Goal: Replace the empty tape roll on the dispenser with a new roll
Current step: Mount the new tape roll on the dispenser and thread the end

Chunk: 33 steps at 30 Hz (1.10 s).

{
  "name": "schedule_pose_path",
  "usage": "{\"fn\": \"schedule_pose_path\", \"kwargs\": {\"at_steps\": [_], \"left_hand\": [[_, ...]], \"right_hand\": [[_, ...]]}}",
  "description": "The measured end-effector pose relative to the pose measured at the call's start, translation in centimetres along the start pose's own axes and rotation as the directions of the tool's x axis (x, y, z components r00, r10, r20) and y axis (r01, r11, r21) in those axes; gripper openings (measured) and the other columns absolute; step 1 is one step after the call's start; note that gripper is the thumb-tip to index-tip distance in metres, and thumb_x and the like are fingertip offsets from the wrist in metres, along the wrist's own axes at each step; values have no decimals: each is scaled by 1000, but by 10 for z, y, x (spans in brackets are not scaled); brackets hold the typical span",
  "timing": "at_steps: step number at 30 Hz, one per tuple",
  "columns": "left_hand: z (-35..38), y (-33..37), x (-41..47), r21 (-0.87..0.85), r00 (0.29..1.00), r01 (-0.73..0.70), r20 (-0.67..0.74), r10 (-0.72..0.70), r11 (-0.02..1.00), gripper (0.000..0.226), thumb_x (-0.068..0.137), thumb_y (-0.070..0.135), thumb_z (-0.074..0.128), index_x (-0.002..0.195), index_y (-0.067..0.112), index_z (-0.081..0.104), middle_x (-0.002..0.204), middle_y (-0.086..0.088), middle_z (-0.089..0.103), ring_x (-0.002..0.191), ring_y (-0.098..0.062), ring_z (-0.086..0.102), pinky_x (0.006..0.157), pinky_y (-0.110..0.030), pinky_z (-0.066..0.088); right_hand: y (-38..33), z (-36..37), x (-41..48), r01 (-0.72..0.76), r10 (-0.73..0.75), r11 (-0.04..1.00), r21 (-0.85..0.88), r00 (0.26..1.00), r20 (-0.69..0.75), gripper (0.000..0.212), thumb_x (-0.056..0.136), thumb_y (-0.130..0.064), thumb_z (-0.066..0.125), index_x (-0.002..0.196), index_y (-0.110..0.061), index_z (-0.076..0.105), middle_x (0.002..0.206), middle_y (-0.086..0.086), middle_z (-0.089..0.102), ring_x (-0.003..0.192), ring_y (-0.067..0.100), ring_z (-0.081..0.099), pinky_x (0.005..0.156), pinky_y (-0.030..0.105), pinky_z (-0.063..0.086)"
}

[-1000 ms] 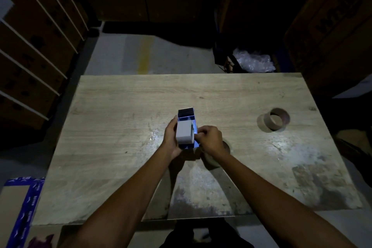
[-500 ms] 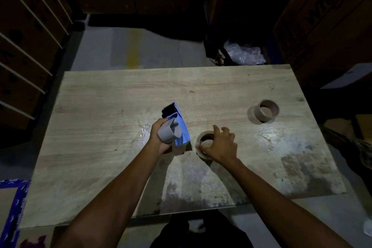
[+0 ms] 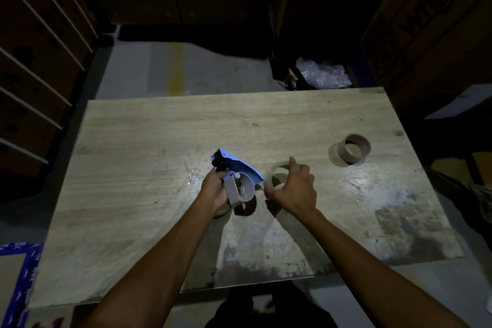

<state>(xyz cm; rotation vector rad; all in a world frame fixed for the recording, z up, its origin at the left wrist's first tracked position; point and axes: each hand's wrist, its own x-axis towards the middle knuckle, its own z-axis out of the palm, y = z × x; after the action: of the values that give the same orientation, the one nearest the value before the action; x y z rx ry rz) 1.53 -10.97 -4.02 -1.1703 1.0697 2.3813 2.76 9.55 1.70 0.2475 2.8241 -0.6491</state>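
My left hand (image 3: 214,189) grips a blue tape dispenser (image 3: 238,172) near the middle of the wooden table (image 3: 149,141), tilted, with its grey spool hub (image 3: 243,188) facing me. Just to its right a roll of clear tape (image 3: 278,173) lies flat on the table. My right hand (image 3: 295,188) rests over the roll's near side, fingers curled around its rim. A bare brown cardboard core (image 3: 354,152) stands apart at the table's right.
Dark cardboard boxes (image 3: 431,21) stand behind and to the right of the table. A bag of bubble wrap (image 3: 323,74) lies on the floor beyond the far edge. A blue-edged box (image 3: 18,274) sits at the lower left, shelving (image 3: 32,34) on the left.
My left hand has lifted and turned the dispenser so the hub faces me. My right hand left the dispenser and came down on the clear tape roll beside it.
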Motion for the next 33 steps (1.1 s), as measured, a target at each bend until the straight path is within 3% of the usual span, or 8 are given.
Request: {"fn": "schedule_pose_path", "kwargs": {"at_steps": [4,10,19,21,24,26,30,33], "left_hand": [[8,2,-6,-24,997,-66,-50,65,998,28,100,5,48,127,3,56,115,-23,63,95,-36,62,98,-56,45],[28,-1,-13,-107,991,-88,-110,76,990,16,101,5,46,103,8,62,101,-22,66,85,-34,64,81,-51,52],[41,-11,-5,-123,999,-18,-28,15,992,43,100,25,46,138,6,50,121,-25,63,91,-32,68,82,-44,59],[46,-8,-14,-106,1000,16,20,-14,994,43,100,28,45,134,3,53,106,-18,68,84,-26,68,79,-37,56],[53,-5,-25,-71,995,30,98,-23,997,31,103,25,40,103,4,63,71,-9,72,59,-16,68,60,-26,55],[55,-6,-21,-32,995,13,96,-10,999,29,102,22,45,93,5,66,71,-9,72,63,-17,69,65,-28,56],[57,-4,-23,-20,993,5,118,-2,1000,28,96,20,58,113,0,65,95,-17,71,98,-31,65,105,-44,47],[57,0,-31,28,992,11,124,-15,1000,24,100,18,52,107,-1,66,90,-16,73,88,-29,68,92,-42,54]], "right_hand": [[-15,-25,-5,46,-33,992,114,994,-107,105,66,-72,63,150,-25,20,139,12,35,126,32,37,88,42,47],[-45,-36,-25,205,-194,971,123,976,-98,106,62,-73,63,150,-32,20,134,9,34,121,28,40,78,36,51],[-62,-28,-36,218,-216,975,51,975,-48,111,63,-66,68,152,-25,17,135,3,37,118,25,43,79,36,51],[-64,-31,-37,211,-207,976,58,976,-62,108,62,-65,69,149,-22,22,134,2,39,117,25,45,78,36,50],[-65,-35,-34,203,-199,977,69,978,-62,106,59,-65,69,146,-22,27,132,1,40,115,24,46,77,36,50],[-66,-38,-32,201,-198,978,56,979,-49,107,59,-66,70,146,-22,27,132,2,40,115,25,46,77,35,48],[-67,-38,-29,192,-191,981,41,981,-24,107,58,-66,70,146,-22,28,132,4,42,115,26,48,78,36,50],[-65,-37,-27,192,-192,981,37,981,-13,107,59,-69,69,146,-22,28,132,5,42,116,26,48,80,37,52]]}}
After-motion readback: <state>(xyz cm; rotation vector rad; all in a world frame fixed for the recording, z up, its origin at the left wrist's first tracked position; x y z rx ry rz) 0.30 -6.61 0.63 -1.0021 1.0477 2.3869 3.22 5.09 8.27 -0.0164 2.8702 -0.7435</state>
